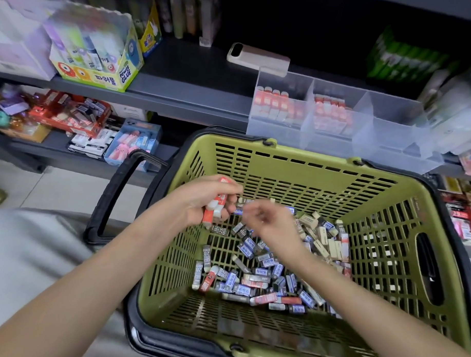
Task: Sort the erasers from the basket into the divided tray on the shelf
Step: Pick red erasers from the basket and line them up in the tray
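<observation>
Held erasers (215,207): a bunch with orange-and-white sleeves, gripped in the left hand (199,201), whose fingers curl round them. There is more than 1, but the exact count is unclear.
Loose erasers (255,275): a heap on the basket floor, below and beyond both hands, mixing blue, grey, beige and orange sleeves.
Right hand (267,219): just beside the left hand, over the heap. It is motion-blurred, so I cannot tell whether its fingers pinch anything.
Basket (388,210): olive slatted walls and a black rim. The near edge is cut off by the frame bottom.
Divided tray (337,144): clear, on the shelf (192,78) beyond the hands, past the basket's far rim. Orange-and-white erasers stand in 2 compartments, left and middle.
Readable: "2B" on several grey sleeves under the hands, and "POWER GLUE" on the yellow box (99,72) far left of the left hand.
Unreadable: the print on the blue sleeves. The shelf goods at the right edge are blurred.
</observation>
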Demonstrator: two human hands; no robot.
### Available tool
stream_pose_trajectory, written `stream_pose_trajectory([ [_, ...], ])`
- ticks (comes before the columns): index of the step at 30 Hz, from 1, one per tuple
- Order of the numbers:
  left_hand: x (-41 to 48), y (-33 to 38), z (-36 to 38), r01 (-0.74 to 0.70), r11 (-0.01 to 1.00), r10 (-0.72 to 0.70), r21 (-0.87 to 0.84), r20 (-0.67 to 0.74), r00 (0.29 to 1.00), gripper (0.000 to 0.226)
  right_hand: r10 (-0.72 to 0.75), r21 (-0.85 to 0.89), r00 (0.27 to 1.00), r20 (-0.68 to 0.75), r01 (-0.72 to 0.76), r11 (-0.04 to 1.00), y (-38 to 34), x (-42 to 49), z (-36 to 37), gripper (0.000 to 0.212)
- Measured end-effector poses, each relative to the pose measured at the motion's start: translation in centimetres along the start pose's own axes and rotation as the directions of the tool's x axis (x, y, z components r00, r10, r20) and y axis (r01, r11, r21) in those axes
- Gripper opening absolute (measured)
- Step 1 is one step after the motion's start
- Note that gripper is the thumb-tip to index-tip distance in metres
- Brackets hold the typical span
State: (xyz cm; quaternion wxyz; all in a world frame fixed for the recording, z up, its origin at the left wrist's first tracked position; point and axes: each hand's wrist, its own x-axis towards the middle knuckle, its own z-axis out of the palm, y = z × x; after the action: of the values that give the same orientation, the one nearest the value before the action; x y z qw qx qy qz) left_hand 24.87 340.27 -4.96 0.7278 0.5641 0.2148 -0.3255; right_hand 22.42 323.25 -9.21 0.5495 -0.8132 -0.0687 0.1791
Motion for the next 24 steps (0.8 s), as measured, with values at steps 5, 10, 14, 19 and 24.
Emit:
stream_pose_trajectory([
  [5,-0.2,0.4,-0.2,-0.047,0.996,0.049,-0.080,0.028,0.998,0.010,0.064,-0.595,0.826,0.560,0.347,0.725,7.9,0.4,5.1,0.044],
  [10,0.0,-0.2,-0.5,-0.070,0.997,0.070,-0.011,0.010,0.997,0.014,-0.012,-0.579,0.716,0.698,0.573,0.580,9.8,1.4,7.3,0.035],
  [14,0.8,-0.8,-0.7,-0.114,0.962,0.137,0.248,-0.075,0.988,0.012,-0.067,-0.406,0.862,0.502,0.303,0.862,7.2,0.8,4.0,0.024],
  [19,1.6,-1.4,1.0,-0.132,0.850,0.125,0.511,0.049,0.991,0.041,0.106,0.130,0.921,0.376,-0.165,0.978,1.2,-0.4,-4.2,0.013],
  [24,2.1,-1.5,4.1,-0.003,0.934,-0.123,0.357,0.330,0.936,0.055,0.021,0.432,0.960,0.281,-0.146,0.890,-0.2,-1.4,-7.2,0.028],
])
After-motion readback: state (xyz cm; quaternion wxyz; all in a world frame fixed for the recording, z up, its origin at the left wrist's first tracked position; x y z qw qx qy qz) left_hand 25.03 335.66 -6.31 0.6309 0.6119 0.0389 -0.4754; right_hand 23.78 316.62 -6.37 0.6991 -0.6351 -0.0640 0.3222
